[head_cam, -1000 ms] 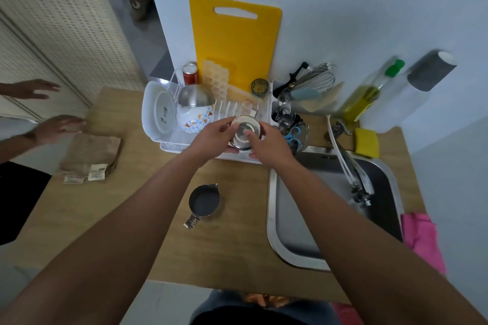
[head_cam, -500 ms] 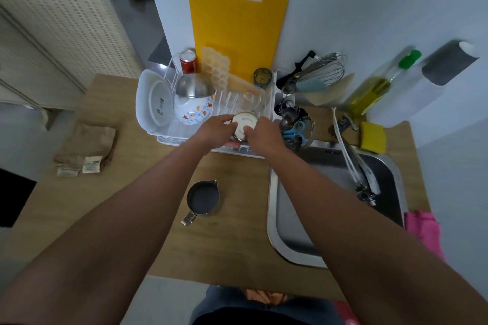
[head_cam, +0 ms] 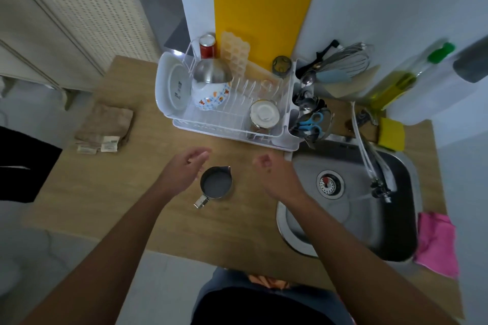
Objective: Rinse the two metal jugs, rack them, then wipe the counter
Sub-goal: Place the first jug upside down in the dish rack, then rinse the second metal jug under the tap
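Home kitchen: sink [head_cam: 404,245] w/ dish rack [head_cam: 227,128] (wood counter [head_cam: 105,192]).

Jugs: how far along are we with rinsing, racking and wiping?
One jug sits upside down in the dish rack, so it looks done. The second jug stands on the counter; the left hand is beside it, the right hand empty. Left: rinse and rack it, then wipe.

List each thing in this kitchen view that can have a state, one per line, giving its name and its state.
Left hand: open, empty, beside the small jug.
Right hand: loosely curled, empty.
Small jug: upright on the counter, not racked.
Racked jug: upside down in the dish rack.
Tap: running into the sink.
Pink cloth: draped at the sink's edge, unused.
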Action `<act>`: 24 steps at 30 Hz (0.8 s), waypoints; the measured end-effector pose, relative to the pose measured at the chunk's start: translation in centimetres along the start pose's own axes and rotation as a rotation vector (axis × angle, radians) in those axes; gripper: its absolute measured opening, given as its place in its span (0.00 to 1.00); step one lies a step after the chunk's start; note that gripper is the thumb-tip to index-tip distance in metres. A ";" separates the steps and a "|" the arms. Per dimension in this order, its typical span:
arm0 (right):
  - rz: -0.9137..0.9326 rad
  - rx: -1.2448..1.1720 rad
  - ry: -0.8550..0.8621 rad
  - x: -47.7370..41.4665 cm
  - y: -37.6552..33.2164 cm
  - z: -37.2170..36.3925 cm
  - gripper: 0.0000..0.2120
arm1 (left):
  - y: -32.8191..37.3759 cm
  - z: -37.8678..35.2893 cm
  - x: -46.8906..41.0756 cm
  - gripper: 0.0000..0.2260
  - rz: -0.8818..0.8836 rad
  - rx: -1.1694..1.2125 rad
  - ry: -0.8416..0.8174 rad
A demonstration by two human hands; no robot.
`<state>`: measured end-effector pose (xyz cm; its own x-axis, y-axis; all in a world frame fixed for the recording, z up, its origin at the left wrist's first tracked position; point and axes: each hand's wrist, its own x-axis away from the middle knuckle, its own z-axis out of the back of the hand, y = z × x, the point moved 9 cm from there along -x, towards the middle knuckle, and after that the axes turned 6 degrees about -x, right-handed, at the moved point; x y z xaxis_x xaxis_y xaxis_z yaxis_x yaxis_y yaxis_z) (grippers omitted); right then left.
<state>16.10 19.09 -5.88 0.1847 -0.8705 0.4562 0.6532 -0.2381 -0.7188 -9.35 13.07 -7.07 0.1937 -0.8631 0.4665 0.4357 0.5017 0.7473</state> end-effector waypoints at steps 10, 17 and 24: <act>-0.364 -0.518 -0.478 3.8 3.1 -10.2 0.30 | -4.6 -4.9 2.5 0.28 0.315 0.204 -0.247; -0.212 -0.598 -0.519 4.9 2.6 -8.3 0.33 | -2.7 -7.2 3.5 0.22 0.224 0.272 -0.304; 0.007 -0.315 -0.294 5.7 6.9 -3.5 0.57 | 2.3 -12.4 4.6 0.17 0.177 0.377 -0.387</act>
<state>19.12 10.96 -10.04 0.4191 -0.7237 0.5483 0.4035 -0.3925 -0.8265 3.46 9.51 -9.06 -0.1323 -0.7150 0.6865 0.0682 0.6844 0.7259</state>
